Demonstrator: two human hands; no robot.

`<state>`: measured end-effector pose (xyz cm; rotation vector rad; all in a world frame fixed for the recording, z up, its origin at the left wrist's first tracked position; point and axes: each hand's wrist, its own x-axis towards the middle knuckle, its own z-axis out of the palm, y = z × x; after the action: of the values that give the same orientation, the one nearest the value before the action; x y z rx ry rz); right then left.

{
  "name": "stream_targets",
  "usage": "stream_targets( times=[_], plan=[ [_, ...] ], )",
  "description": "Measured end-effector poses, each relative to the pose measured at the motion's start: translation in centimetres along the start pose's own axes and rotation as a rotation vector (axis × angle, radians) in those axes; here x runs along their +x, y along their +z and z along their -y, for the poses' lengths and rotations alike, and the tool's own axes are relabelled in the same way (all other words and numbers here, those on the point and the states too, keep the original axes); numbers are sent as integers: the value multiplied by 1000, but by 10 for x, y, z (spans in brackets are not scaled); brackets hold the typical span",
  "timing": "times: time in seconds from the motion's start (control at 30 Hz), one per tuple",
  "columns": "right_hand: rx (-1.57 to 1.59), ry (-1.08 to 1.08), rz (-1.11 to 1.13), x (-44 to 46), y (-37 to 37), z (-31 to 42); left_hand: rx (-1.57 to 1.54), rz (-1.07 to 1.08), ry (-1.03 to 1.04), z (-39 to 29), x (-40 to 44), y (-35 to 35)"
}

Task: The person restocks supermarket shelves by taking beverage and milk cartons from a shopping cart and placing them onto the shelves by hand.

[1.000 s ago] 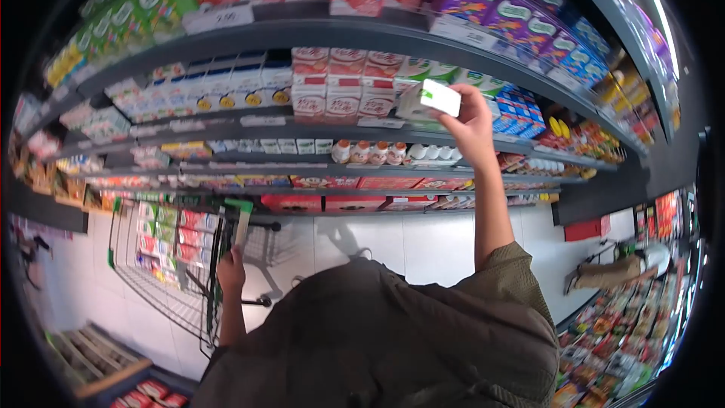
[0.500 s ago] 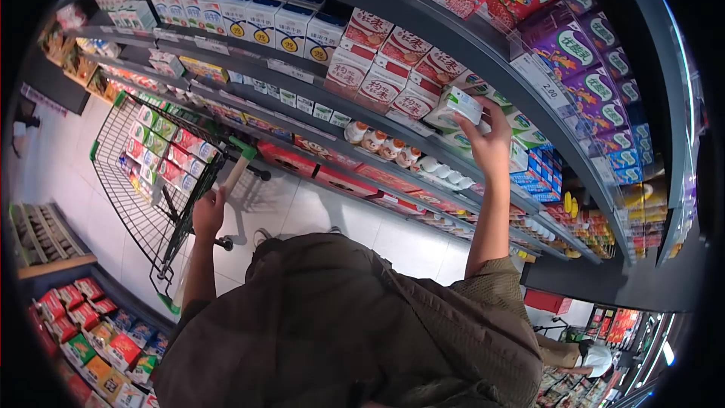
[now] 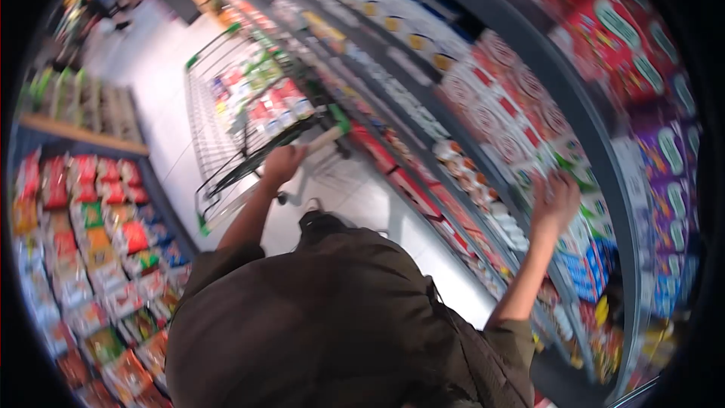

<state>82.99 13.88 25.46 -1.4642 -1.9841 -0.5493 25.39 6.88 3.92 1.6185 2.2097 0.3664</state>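
My left hand (image 3: 283, 164) is wrapped around the handle (image 3: 326, 138) of a shopping cart (image 3: 215, 98). Red, white and green packs (image 3: 283, 102) lie inside the cart. On the other side, my right hand (image 3: 555, 202) reaches to a shelf, its fingertips at the green-and-white cartons (image 3: 572, 157). Motion blur smears those fingers, and I cannot tell whether they grip a carton. Just above them stand red-and-white cartons (image 3: 495, 117) in stacked rows.
Purple drink packs (image 3: 664, 159) and red packs (image 3: 615, 38) fill the upper shelf at right. Eggs (image 3: 461, 166) sit on a lower shelf. To the left, a display bin holds bagged snacks (image 3: 94, 249). Pale floor tiles (image 3: 162, 106) run beneath the cart.
The view has swung, so cart and shelves appear shifted right, and the picture is blurred. The white-topped carton held in my right hand before is no longer clearly visible. My left hand stays on the handle.
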Motion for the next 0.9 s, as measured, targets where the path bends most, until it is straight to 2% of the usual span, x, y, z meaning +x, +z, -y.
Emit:
stream_targets(
  times=[0.3,0.4,0.57,0.63,0.7,0.8,0.83,0.9],
  plan=[
    [-3,-6,-2,8,-10,18,-40,56,-28,-16,-7,-6],
    [75,113,-8,5,-10,28,-31,33,-18,-25,-12,-9],
    [-170,97,31,10,-17,43,-56,21,2,-32,-19,-8],
    [-329,72,-42,15,-17,60,-67,67,13,-31,-19,-3],
    [-410,56,-172,13,-9,68,-110,22,49,-34,-25,-2],
    [-182,87,-278,14,9,108,-169,34,116,-34,-26,3],
    [-40,133,-234,15,20,135,-202,33,137,-36,-29,4],
    [319,242,36,13,45,186,-272,67,186,-39,-33,2]
  ],
)
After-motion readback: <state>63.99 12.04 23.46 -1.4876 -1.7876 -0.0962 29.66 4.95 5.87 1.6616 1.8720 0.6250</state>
